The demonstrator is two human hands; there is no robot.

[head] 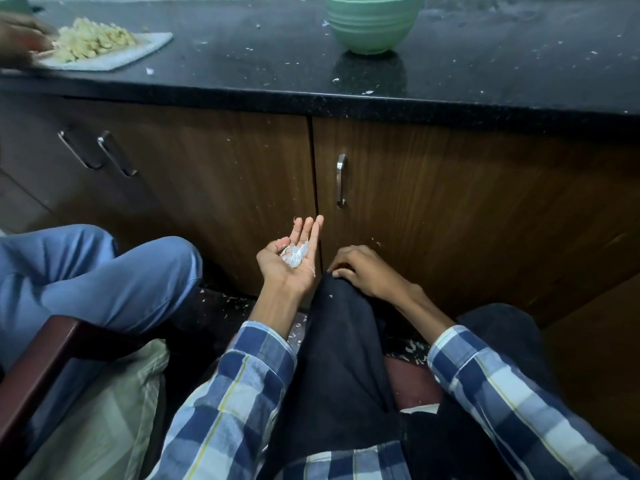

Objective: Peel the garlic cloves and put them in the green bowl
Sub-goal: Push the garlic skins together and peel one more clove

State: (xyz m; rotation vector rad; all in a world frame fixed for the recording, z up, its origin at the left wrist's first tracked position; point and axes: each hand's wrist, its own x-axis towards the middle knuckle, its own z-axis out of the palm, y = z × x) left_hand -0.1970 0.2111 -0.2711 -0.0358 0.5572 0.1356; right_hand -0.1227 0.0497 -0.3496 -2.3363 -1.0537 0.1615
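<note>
Left hand (pixel 290 258): palm up in front of the cabinet door (pixel 450 209), fingers straight and spread slightly, a small heap of thin, white, papery garlic skins (pixel 294 255) cupped loosely in the palm. Whether a clove lies under them cannot be told.

Right hand (pixel 363 270): palm down on the knee of the dark trousers (pixel 339 358), fingers curled loosely, fingertips on the cloth; nothing seen in its grip.

Green bowl (pixel 372 24): smooth, ribbed, on the black speckled worktop (pixel 242 64), rim cut off by the frame top; contents hidden.

Garlic cloves (pixel 93 41): pale heap on a white board (pixel 138 51), far left, blurred. Another person's hand (pixel 19 39) at it, blurred.
</note>
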